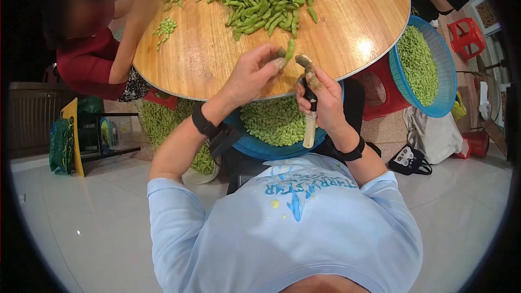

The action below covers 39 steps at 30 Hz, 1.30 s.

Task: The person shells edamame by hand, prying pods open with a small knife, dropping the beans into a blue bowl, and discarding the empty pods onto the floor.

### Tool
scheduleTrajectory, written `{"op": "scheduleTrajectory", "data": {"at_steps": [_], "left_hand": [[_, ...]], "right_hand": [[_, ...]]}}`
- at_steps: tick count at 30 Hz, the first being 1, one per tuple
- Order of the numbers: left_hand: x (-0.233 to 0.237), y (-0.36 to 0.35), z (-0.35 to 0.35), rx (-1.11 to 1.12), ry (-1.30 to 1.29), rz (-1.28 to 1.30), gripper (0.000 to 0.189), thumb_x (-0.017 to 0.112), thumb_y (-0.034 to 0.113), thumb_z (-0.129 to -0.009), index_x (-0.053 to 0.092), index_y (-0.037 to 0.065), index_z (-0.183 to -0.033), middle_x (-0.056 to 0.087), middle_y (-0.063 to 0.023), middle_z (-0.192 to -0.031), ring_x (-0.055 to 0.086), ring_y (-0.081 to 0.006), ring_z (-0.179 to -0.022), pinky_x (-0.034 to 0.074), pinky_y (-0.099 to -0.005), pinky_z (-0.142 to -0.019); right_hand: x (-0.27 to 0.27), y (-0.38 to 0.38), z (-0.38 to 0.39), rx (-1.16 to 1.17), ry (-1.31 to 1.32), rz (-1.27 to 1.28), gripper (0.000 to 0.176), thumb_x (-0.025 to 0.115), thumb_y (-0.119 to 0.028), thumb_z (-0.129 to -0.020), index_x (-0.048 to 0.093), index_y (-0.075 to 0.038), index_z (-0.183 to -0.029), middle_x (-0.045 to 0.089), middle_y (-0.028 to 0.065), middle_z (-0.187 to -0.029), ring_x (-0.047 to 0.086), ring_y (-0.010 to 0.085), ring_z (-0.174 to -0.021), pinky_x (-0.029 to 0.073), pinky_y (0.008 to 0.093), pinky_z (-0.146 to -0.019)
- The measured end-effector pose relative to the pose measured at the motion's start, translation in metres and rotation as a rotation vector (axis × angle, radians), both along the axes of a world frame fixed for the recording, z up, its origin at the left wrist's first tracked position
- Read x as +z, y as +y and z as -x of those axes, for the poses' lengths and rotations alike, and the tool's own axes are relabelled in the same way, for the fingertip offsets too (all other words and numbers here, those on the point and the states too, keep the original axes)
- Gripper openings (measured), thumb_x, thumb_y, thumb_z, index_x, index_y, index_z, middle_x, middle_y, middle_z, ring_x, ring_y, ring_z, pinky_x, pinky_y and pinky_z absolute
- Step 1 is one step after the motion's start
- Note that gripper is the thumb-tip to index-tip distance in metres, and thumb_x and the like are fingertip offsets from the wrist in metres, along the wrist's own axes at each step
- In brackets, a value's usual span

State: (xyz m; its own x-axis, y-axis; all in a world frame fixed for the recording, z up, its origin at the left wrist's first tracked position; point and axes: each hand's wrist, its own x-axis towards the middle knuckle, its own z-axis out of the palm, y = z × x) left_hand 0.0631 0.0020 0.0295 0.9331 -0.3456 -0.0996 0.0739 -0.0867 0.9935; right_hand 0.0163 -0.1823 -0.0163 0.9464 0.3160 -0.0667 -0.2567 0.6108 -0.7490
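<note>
As we look down in the head view, our left hand (255,73) is over the near edge of the round wooden table (347,32), thumb and forefinger pinched together on one green pod (290,49). Pinch gap is about a pod's thickness. Other left fingers: curled, partly hidden, so we can't tell if they hold anything.

Our right hand (323,95) is wrapped around a tool (310,130), pale handle end pointing down toward our body, black section inside the grip. Fingers closed on it, no slack we can see. Grey covering (304,62) at the upper end near the fingertips; can't tell if it's a finger guard or part of the tool.

Key relation: pod sits between the two hands, just left of the right fingertips. Long axis runs roughly away from us, slight lean right at the far end. Left hand is nearer, since it has the pod; right is close beside, looks like a narrow gap.

Around us: pod pile (260,2) beyond both hands, blue basin (260,153) of shelled beans (274,125) below them, between our forearms. Second blue basin (446,73) off to our right. Co-worker's hand (146,2) at far left, blurred.
</note>
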Motion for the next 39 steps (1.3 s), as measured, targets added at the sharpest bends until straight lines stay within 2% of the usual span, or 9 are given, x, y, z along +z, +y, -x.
{"op": "scheduleTrajectory", "data": {"at_steps": [3,7,9,27,34,35,37,38,39], "left_hand": [[-0.002,0.002,0.017,0.016,0.208,0.149,0.013,0.058,0.011,-0.092,0.057,0.001,-0.100,0.059,0.0004,-0.076,0.052,-0.0033,-0.061,0.040,-0.0180,-0.052],[-0.016,0.002,0.025,0.096,0.123,0.215,0.009,0.060,0.008,-0.090,0.058,0.001,-0.095,0.059,-0.0007,-0.071,0.050,-0.0028,-0.054,0.033,-0.0158,-0.043],[-0.018,0.004,0.028,0.110,0.124,0.230,0.010,0.060,0.008,-0.090,0.059,0.000,-0.096,0.060,-0.0012,-0.072,0.052,-0.0034,-0.055,0.035,-0.0161,-0.043],[-0.030,0.007,0.029,0.172,0.099,0.439,0.011,0.062,0.005,-0.088,0.057,0.002,-0.098,0.064,-0.0054,-0.078,0.057,-0.0071,-0.058,0.041,-0.0180,-0.043],[-0.031,0.007,0.029,0.034,0.466,0.901,0.015,0.063,0.007,-0.088,0.056,0.005,-0.101,0.064,-0.0066,-0.082,0.060,-0.0100,-0.061,0.043,-0.0186,-0.043],[-0.031,0.008,0.028,0.034,0.460,0.899,0.015,0.063,0.007,-0.088,0.056,0.005,-0.101,0.064,-0.0066,-0.082,0.060,-0.0100,-0.061,0.043,-0.0186,-0.043],[-0.030,0.010,0.026,0.077,0.221,0.420,0.019,0.064,0.006,-0.086,0.056,0.005,-0.104,0.064,-0.0099,-0.082,0.060,-0.0152,-0.060,0.045,-0.0246,-0.046],[-0.027,0.011,0.027,0.077,0.220,0.419,0.019,0.064,0.006,-0.086,0.056,0.005,-0.104,0.064,-0.0099,-0.082,0.060,-0.0152,-0.060,0.045,-0.0246,-0.046],[-0.022,0.012,0.029,0.053,-0.229,0.045,0.020,0.064,0.006,-0.085,0.057,0.003,-0.103,0.063,-0.0119,-0.082,0.060,-0.0184,-0.060,0.046,-0.0280,-0.048]], "right_hand": [[0.005,0.006,0.003,0.080,0.069,-0.068,0.034,0.045,-0.020,-0.099,0.045,-0.004,-0.129,0.050,0.0064,-0.079,0.043,0.0091,-0.054,0.035,0.0207,-0.045],[0.001,0.011,0.007,0.162,0.074,-0.116,0.039,0.046,-0.021,-0.099,0.042,-0.007,-0.135,0.051,0.0060,-0.080,0.043,0.0084,-0.054,0.035,0.0201,-0.045],[0.002,0.013,0.007,0.179,0.060,-0.129,0.042,0.046,-0.022,-0.099,0.041,-0.009,-0.139,0.052,0.0056,-0.080,0.044,0.0081,-0.054,0.036,0.0198,-0.046],[0.009,0.020,0.006,0.184,0.108,-0.139,0.031,0.046,-0.022,-0.099,0.049,-0.005,-0.124,0.051,0.0048,-0.079,0.039,0.0066,-0.052,0.033,0.0184,-0.043],[-0.006,0.013,0.005,0.387,0.338,-0.585,0.027,0.050,-0.017,-0.096,0.049,-0.007,-0.121,0.045,0.0035,-0.075,0.035,0.0063,-0.049,0.031,0.0177,-0.040],[-0.006,0.013,0.004,0.378,0.391,-0.649,0.025,0.050,-0.016,-0.096,0.049,-0.008,-0.119,0.044,0.0033,-0.075,0.035,0.0065,-0.049,0.031,0.0176,-0.039],[0.001,0.012,0.002,0.337,0.406,-0.617,0.023,0.050,-0.016,-0.096,0.050,-0.008,-0.117,0.045,0.0036,-0.076,0.035,0.0066,-0.049,0.031,0.0175,-0.039],[0.003,0.012,0.002,0.288,0.425,-0.588,0.020,0.050,-0.015,-0.095,0.050,-0.008,-0.114,0.045,0.0039,-0.076,0.036,0.0067,-0.050,0.031,0.0173,-0.039],[0.001,0.012,0.002,0.288,0.424,-0.590,0.020,0.050,-0.015,-0.095,0.050,-0.008,-0.114,0.045,0.0039,-0.076,0.036,0.0067,-0.050,0.031,0.0173,-0.039]]}}
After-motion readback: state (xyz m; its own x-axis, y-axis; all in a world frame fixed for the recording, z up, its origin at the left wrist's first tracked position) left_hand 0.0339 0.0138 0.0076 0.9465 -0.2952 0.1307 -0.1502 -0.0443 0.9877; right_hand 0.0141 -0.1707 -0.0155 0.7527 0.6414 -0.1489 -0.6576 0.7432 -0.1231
